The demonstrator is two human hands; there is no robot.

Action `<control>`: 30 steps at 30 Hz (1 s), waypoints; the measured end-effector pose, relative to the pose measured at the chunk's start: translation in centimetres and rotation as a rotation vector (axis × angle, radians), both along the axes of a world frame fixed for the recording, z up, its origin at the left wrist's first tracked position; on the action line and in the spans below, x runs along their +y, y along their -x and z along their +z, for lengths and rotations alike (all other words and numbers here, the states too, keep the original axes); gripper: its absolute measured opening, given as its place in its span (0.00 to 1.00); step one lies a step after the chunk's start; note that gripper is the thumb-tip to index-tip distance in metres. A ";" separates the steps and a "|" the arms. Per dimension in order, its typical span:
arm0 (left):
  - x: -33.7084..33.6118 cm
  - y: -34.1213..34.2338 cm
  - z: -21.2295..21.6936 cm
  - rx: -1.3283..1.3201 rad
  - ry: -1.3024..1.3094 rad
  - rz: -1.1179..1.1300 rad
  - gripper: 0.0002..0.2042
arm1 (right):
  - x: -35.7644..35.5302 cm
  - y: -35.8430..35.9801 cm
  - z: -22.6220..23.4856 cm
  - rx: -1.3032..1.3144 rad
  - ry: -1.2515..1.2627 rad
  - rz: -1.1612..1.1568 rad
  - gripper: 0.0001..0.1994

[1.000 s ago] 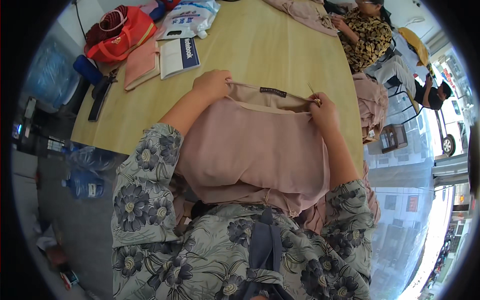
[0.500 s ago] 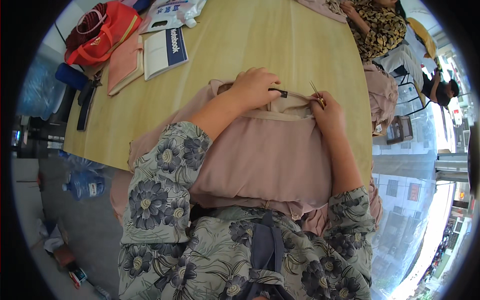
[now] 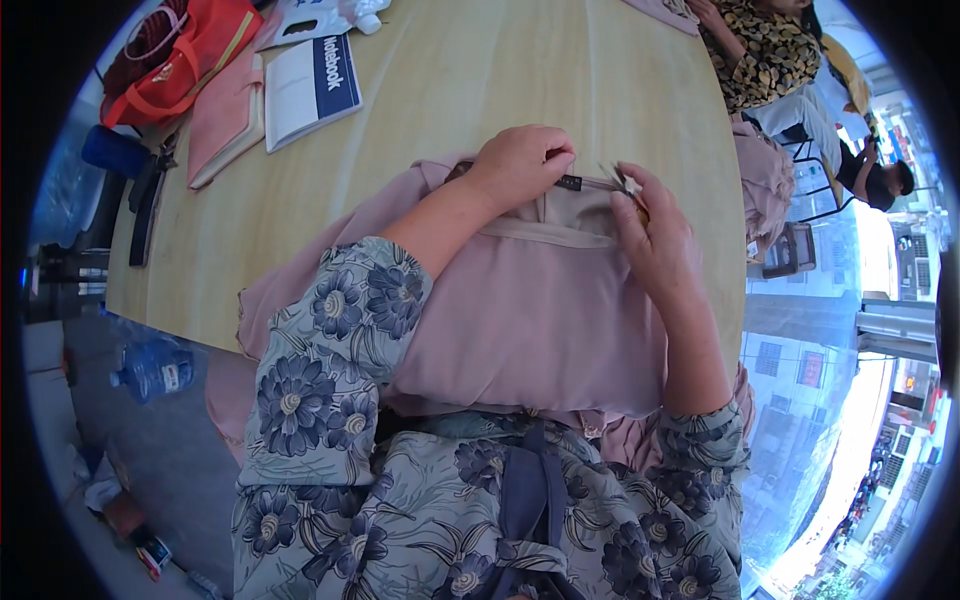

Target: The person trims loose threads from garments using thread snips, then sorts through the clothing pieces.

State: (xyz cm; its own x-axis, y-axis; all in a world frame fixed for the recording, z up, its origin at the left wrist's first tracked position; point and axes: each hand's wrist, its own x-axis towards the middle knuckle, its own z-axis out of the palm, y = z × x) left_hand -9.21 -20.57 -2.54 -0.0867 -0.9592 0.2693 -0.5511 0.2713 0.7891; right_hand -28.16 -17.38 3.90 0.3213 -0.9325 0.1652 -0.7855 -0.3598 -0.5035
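A dusty-pink garment (image 3: 540,310) lies across my lap and the table edge. Its neckline faces away from me, showing a beige lining and a small black label (image 3: 568,183). My left hand (image 3: 525,170) is closed at the far edge of the neckline, beside the label; its curled fingers hide what they pinch. Thread snips (image 3: 622,182) with thin pointed blades sit between the thumb and fingers of my right hand (image 3: 658,235), at the right end of the neckline. The blades stand slightly apart and point up and left, near the lining edge.
On the table (image 3: 480,80), at far left, lie a white-and-navy notebook (image 3: 300,100), a pink notebook (image 3: 225,120), a red bag (image 3: 190,65) and a white pouch (image 3: 310,20). Another person (image 3: 765,60) sits at far right, near more pink cloth (image 3: 765,180). A water bottle (image 3: 155,370) stands on the floor.
My right hand has opened its grip somewhat and turned, lifting the snips to the left, off the garment's right edge. My left hand has shifted slightly right, its fingers more curled. The view has shifted a little.
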 end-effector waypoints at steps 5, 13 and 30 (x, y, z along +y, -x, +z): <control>0.0 0.0 0.1 0.058 0.009 0.023 0.08 | 0.4 -0.9 -0.3 0.080 -0.165 0.025 0.15; -0.1 0.2 -0.2 0.077 0.023 0.017 0.08 | 0.0 -1.3 -0.8 0.159 -0.196 -0.075 0.13; -0.2 0.1 0.0 0.021 0.023 0.034 0.08 | -0.8 -1.3 -1.3 0.176 -0.253 -0.114 0.12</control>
State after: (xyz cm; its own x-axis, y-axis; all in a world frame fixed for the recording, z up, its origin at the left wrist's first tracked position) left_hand -9.32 -20.76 -2.57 -0.0478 -0.9550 0.2926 -0.5436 0.2706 0.7945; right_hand -26.85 -18.19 2.59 0.2153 -0.9685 -0.1253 -0.8964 -0.1451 -0.4187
